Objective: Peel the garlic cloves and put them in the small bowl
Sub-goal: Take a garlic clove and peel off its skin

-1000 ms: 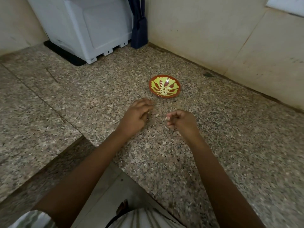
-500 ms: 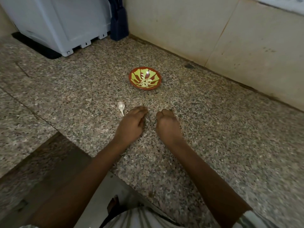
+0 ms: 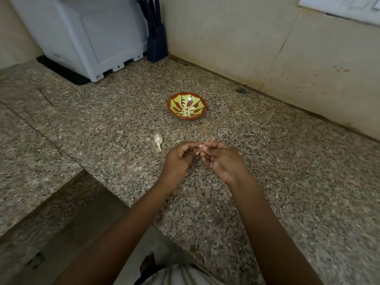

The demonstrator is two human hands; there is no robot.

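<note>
A small red bowl (image 3: 202,115) with a green pattern sits on the granite counter and holds several peeled pale cloves (image 3: 187,111). Nearer to me, my left hand (image 3: 178,160) and my right hand (image 3: 221,160) meet just above the counter. Together they pinch a small garlic clove (image 3: 199,148) between their fingertips; only a pale bit of it shows. A white garlic piece with a stalk (image 3: 158,140) lies on the counter just left of my left hand.
A white appliance (image 3: 82,36) on a black mat stands at the back left, with a dark blue object (image 3: 156,31) beside it in the corner. Tiled walls close off the back and right. The counter edge (image 3: 107,188) drops off at lower left.
My hands lifted off the counter, where they lay knuckles up, and now pinch a clove between them. The garlic piece, hidden a second ago, lies in view to the left.
</note>
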